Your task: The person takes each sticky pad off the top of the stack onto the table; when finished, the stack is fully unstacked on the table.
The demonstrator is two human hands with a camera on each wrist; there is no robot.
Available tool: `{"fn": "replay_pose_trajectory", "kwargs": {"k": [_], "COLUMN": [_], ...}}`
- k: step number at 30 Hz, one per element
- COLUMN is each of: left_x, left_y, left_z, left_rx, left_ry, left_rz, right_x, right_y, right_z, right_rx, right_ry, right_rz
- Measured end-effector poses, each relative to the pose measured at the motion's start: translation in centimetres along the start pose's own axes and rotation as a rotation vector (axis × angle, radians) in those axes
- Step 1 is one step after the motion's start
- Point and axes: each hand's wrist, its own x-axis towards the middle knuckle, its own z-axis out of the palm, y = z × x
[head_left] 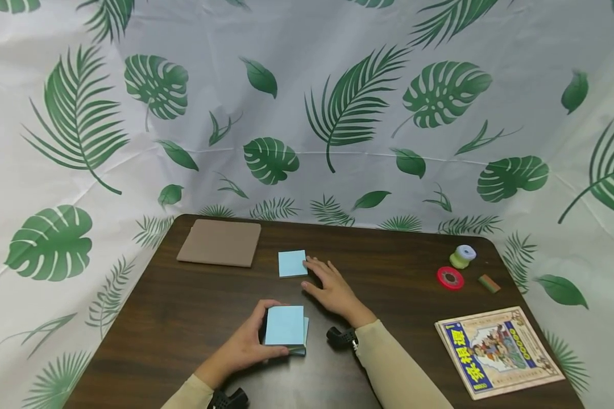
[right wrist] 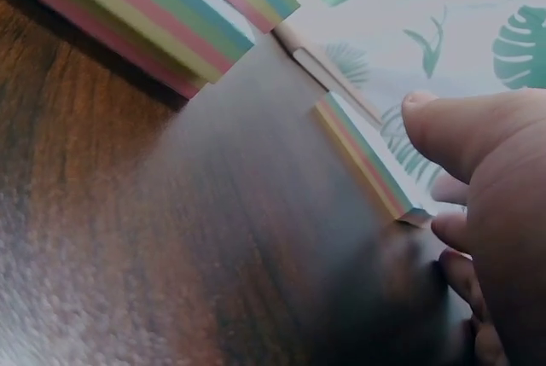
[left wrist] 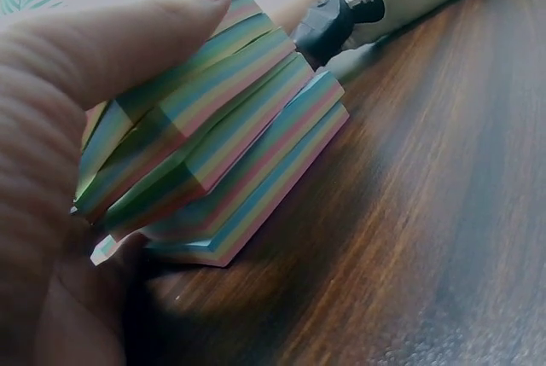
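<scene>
Low in the frame's centre, we are gripping the stack of sticky notes (head_left: 285, 329) with our left hand (head_left: 245, 346), fingers curled round it on the brown table (head_left: 184, 318). Just above, we are resting our right hand (head_left: 332, 289), fingers straight, against the small blue pad (head_left: 292, 263). Our hands are lying apart.

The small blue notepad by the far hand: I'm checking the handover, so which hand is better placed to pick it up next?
Right, probably. The right hand lies flat on the table with its fingertips at the small notepad, while the left hand grips the thick stack of notes nearer the person.
</scene>
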Motion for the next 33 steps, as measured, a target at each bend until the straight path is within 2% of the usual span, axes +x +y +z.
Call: {"fn": "replay_pose_trajectory", "kwargs": {"k": [5, 10, 15, 20, 24, 29, 33], "left_x": [0.0, -0.1, 0.0, 0.0, -0.1, 0.0, 0.1], "left_y": [0.0, -0.1, -0.1, 0.0, 0.0, 0.1, 0.2], "left_z": [0.1, -0.1, -0.2, -0.1, 0.0, 0.1, 0.1], "left_rx": [-0.015, -0.026, -0.014, 0.000, 0.001, -0.010, 0.006], "left_ry": [0.000, 0.000, 0.009, 0.013, 0.009, 0.009, 0.018], "left_rz": [0.003, -0.004, 0.002, 0.012, 0.013, 0.020, 0.029], "right_x": [-0.1, 0.0, -0.4, -1.4, -1.9, -2.3, -2.5], "right_y": [-0.6, -1.9, -4.2, -6.6, -7.7, -8.8, -9.6], "right_z": [-0.8, -1.7, -3.1, -4.0, -4.3, -4.2, -3.9], "right_rx": [0.144, 0.167, 0.148, 0.112, 0.064, 0.069, 0.046], "right_ry": [0.017, 0.012, -0.122, -0.290, -0.389, -0.448, -0.457], "right_rz": [0.048, 0.029, -0.042, -0.055, -0.078, -0.116, -0.175]}}
